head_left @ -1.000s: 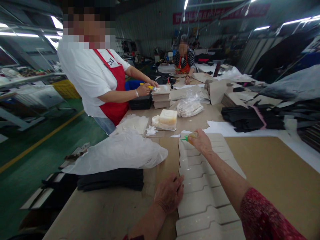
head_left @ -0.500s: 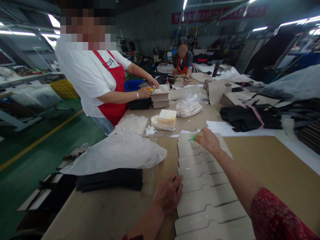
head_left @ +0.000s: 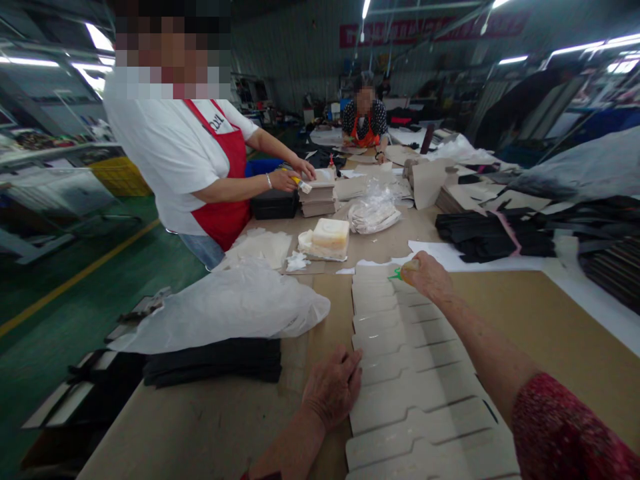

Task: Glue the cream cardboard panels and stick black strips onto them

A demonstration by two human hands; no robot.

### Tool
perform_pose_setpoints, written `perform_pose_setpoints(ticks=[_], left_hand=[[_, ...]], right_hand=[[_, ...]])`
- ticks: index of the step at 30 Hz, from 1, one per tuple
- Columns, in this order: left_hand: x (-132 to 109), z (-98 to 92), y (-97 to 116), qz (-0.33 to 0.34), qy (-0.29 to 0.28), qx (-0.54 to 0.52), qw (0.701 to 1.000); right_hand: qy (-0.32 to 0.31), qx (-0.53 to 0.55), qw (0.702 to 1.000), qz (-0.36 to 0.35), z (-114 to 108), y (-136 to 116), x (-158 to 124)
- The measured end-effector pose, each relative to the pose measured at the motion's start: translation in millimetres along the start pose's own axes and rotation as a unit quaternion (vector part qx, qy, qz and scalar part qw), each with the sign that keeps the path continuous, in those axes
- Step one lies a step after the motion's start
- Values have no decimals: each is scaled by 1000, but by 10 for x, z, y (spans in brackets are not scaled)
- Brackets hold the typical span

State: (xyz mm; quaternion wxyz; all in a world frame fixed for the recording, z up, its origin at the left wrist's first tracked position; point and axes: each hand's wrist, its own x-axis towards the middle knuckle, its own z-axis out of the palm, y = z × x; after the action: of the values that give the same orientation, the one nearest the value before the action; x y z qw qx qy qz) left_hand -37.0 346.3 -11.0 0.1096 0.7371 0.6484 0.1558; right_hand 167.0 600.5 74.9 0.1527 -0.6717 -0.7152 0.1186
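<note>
My right hand [head_left: 431, 279] is closed around a glue bottle [head_left: 407, 269], its nozzle down at the 12 o'clock end of the overlapped card pieces [head_left: 410, 373], while my left hand [head_left: 333, 387] lies flat at their 9 o'clock edge, so I judge I'm mid-gluing and need the row held steady on this brown table [head_left: 550, 320], with a person in a red apron [head_left: 220, 173] at 10 o'clock in the workshop.

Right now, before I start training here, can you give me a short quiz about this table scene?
1. True or false: the left hand rests at the left edge of the overlapped card pieces.
2. The right hand holds the green-tipped tool over: A) the far end of those pieces, B) a plastic bag, C) the floor.
3. What colour is the co-worker's apron?
Key: 1 true; 2 A; 3 red.
</note>
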Motion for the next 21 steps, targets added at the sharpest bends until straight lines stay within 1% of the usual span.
perform_pose_setpoints(ticks=[8, 14, 21], left_hand=[[-5, -15, 14, -14, -15, 0, 1000], [10, -1, -8, 0, -4, 4, 1000], [16, -11, -2, 0, -11, 9, 1000]], right_hand=[[3, -8, 1000, 3, -78, 72, -5], [12, -22, 999, 29, -131, 258, 44], [19, -31, 998, 43, -175, 441, 51]])
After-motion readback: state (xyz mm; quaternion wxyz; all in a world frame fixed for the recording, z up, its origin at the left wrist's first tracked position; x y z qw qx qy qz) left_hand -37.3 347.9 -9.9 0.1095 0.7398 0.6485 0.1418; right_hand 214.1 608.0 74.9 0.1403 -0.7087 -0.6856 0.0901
